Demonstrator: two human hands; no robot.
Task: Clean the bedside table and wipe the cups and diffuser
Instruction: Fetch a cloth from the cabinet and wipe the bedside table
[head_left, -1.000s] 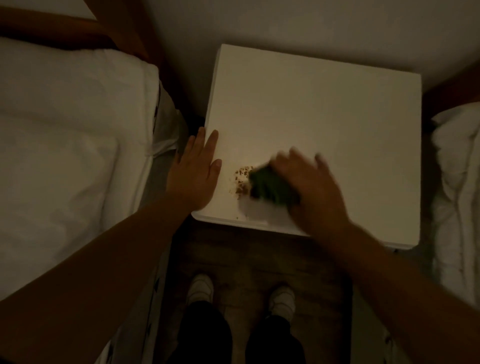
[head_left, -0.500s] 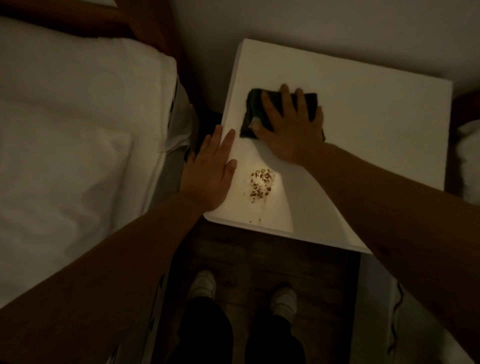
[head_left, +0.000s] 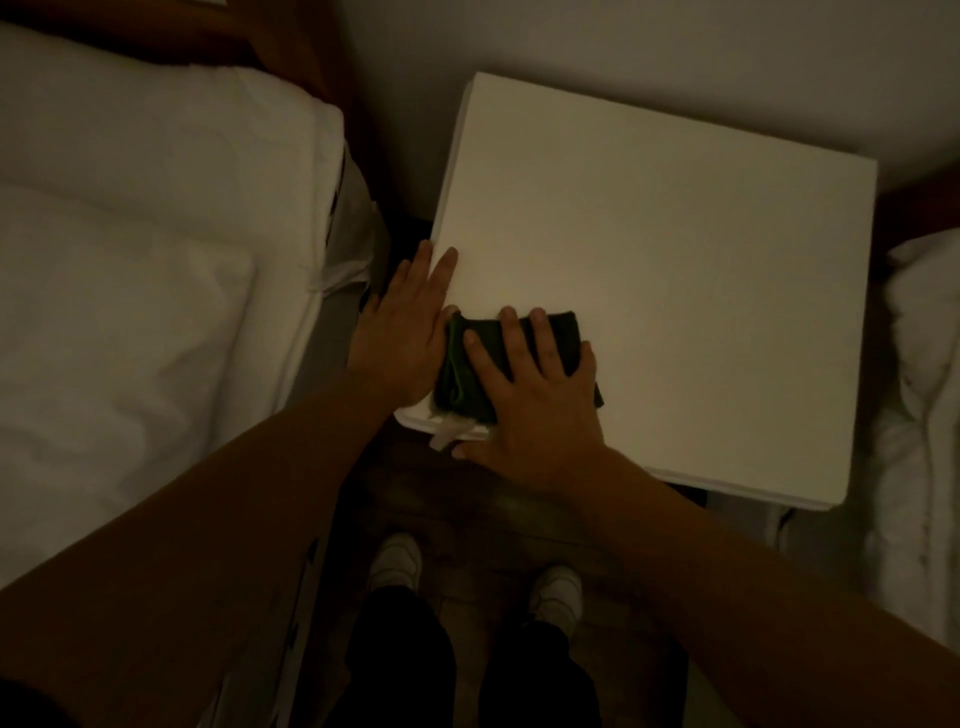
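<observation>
Cloth: a dark green cloth is pressed flat by the right hand at the tabletop near-left corner.
Left hand: laid flat, fingers straight, at the left edge beside the cloth.
Progress: wiping judged underway; cups and diffuser not seen.

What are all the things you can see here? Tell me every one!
bedside table: one, white, middle, against the wall
cloth: one, dark green, on the table's near left corner
bed: one, white sheets, left of the table
bedding: one, white, right edge
floor: dark wood, below the table
shoes: two, white, on the floor
left hand: flat at the table's left edge
right hand: pressing on the cloth
</observation>
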